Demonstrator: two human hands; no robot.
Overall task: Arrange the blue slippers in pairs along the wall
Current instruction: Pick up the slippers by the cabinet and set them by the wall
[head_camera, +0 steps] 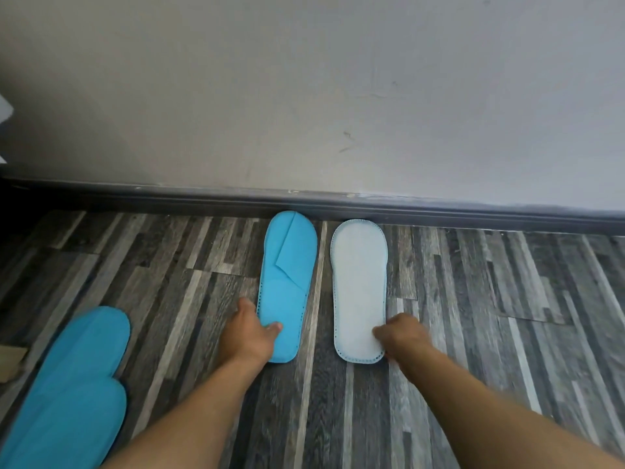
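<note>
Two flat slippers lie side by side on the grey plank floor point(473, 299), their long axes running straight toward the wall point(304, 96), toes at the dark skirting board point(439, 211) and heels toward the person. The left slipper point(287, 265) lies blue side up, its upper folded flat with a diagonal crease across the toe half; its toe touches or nearly touches the skirting. The right slipper point(359, 282) lies with its pale, whitish sole upward, edged with a blue stitched rim, so its upper is hidden underneath. A narrow strip of floor separates the two.

The left hand point(248, 333) rests at the heel end of the left slipper, at its left edge, thumb lying across the blue fabric and the other fingers tucked at or under the edge, pinching it lightly. The right hand point(402, 336) sits at the heel end of the right slipper, on its right edge, fingers curled down onto the sole; whether it pinches the edge or only presses on it cannot be told, as the hand is blurred.

At the floor's lower left, more blue slippers point(74, 394) lie overlapping, pointing diagonally toward the upper right and cut off by the picture's edge; how many there are is unclear. A brownish scrap point(12, 362) shows at the left edge, too cropped to identify.
</note>
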